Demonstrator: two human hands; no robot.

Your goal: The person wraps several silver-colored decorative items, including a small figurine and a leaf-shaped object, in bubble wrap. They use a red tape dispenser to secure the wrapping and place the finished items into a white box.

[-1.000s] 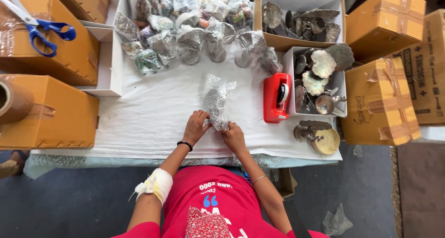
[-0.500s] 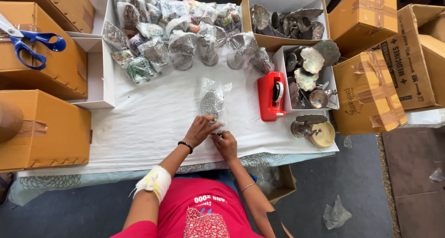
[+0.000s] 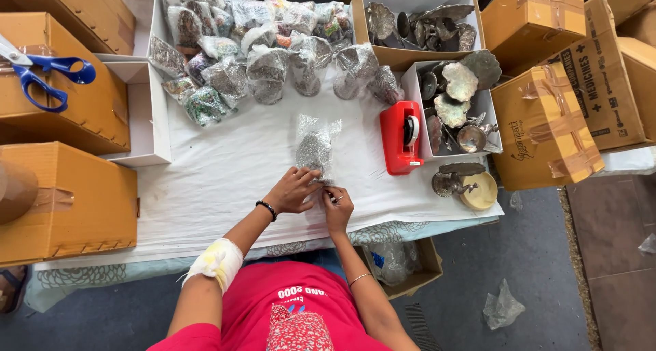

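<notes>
Grip: left hand (image 3: 292, 190) and right hand (image 3: 337, 207) both pinch the near end of one clear plastic packet (image 3: 315, 148) of small metal pieces, lying on the white tablecloth (image 3: 225, 180). Red tape dispenser (image 3: 401, 138) just right; wrapped packets (image 3: 273, 50) heaped beyond.

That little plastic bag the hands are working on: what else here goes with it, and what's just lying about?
In hand:
left hand
right hand
clear plastic bag

Lying about:
red tape dispenser
blue scissors
pile of filled bags
taped cardboard boxes
</notes>
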